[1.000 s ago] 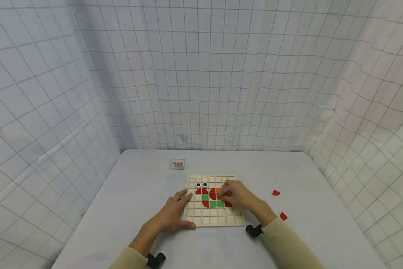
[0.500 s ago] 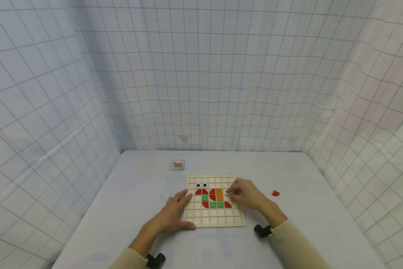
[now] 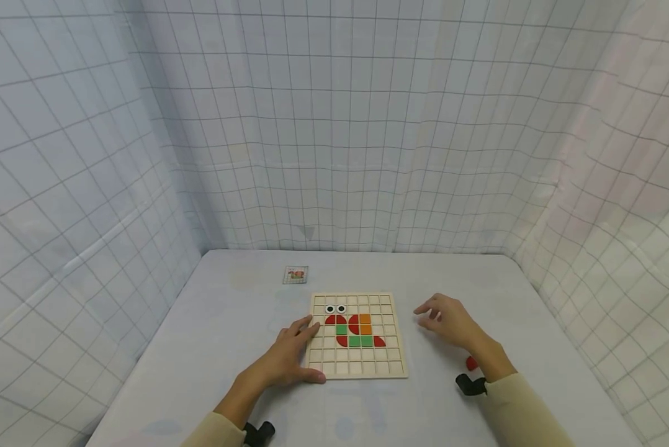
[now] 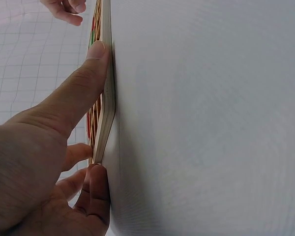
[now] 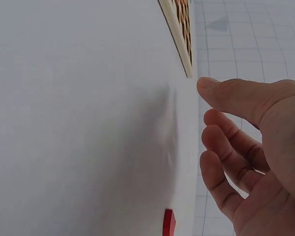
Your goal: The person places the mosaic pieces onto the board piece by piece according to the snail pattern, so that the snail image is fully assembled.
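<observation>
A wooden grid board [image 3: 362,367] lies on the table with a picture of tiles set in it. On it are two eye tiles [image 3: 336,309], red quarter-round tiles [image 3: 354,324], orange square tiles [image 3: 365,324] and green square tiles [image 3: 360,341]. My left hand [image 3: 286,356] rests at the board's near left corner, its straight thumb [image 4: 83,78] on the near edge and its fingers against the left edge. To the right of the board hovers my right hand [image 3: 447,321], fingers loosely bent, nothing visible between them. A loose red piece [image 3: 471,363] shows beside the right wrist.
Behind the board lies a small picture card [image 3: 296,275]. The white table [image 3: 245,310] is walled in by grid-patterned curtains [image 3: 323,124]. In the right wrist view, a red piece [image 5: 168,223] sits below the fingers.
My right hand has left the board and moved right over the table, where it now covers the spot of one loose red piece. The left hand and board stay in place.
</observation>
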Tool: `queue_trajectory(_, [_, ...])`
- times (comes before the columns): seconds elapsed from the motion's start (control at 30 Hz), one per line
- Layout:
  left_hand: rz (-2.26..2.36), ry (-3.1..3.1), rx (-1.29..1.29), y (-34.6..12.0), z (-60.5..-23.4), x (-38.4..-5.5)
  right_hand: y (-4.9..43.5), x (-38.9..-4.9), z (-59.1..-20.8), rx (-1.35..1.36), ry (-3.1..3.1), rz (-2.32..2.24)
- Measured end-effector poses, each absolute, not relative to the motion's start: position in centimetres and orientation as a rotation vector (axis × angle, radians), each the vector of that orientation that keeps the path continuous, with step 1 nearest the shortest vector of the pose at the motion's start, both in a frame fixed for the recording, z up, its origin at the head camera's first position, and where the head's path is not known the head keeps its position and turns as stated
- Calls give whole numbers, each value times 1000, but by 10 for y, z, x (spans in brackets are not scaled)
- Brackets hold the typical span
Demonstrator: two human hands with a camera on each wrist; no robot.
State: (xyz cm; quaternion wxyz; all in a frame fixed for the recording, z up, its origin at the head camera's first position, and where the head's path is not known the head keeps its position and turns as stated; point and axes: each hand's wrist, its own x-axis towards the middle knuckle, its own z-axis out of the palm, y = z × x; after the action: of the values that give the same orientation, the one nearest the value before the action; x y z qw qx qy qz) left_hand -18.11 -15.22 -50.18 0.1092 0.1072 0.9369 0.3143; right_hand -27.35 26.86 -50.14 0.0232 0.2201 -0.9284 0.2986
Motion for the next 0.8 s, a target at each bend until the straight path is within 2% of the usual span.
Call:
queue_trajectory(0.4, [909,2760,322,-152,-499,-180,318,-273,-513,508,-2930,932])
queue_trajectory(0.8, [931,2754,318,-152,-497,-180,332,-272,-511,440,-2964,942])
